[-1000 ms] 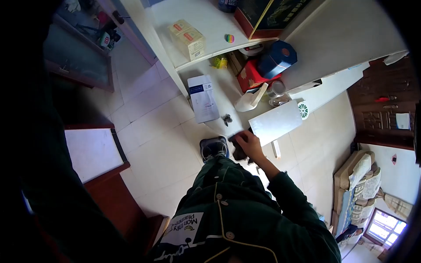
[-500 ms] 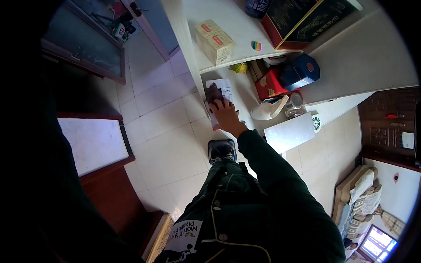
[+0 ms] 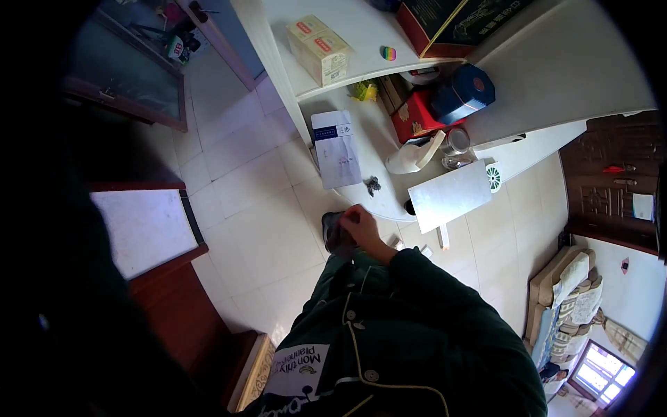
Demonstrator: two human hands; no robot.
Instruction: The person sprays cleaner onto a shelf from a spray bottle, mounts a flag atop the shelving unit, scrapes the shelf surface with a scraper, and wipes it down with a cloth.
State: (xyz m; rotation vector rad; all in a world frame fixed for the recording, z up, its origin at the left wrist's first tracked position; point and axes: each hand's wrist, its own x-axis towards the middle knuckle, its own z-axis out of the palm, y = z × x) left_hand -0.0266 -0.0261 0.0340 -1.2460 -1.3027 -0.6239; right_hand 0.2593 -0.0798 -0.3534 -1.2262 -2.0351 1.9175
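My right hand point(image 3: 360, 225) is closed on a dark brown cloth point(image 3: 342, 244), which hangs blurred and partly hidden against the dark shoe and trouser leg. It is in front of the rounded end of a white shelf point(image 3: 385, 203). On that shelf lie a flat white packet with a blue band point(image 3: 338, 154) and a small dark grey clump point(image 3: 373, 185). A white container with a pale handle point(image 3: 406, 160) stands farther right, near a light rectangular panel point(image 3: 450, 197). My left hand is out of view.
A blue octagonal tin point(image 3: 464, 94), a red box point(image 3: 417, 115) and a glass jar point(image 3: 456, 142) stand at the back of the shelf. Pale yellow boxes point(image 3: 319, 50) sit on the shelf above. A white-topped table point(image 3: 146, 229) is at the left, a sofa point(image 3: 556, 295) at the right.
My right hand first moved with the cloth from the shelf's end onto the white packet, then drew back toward my body. The packet is uncovered again. The camera view has shifted slightly.
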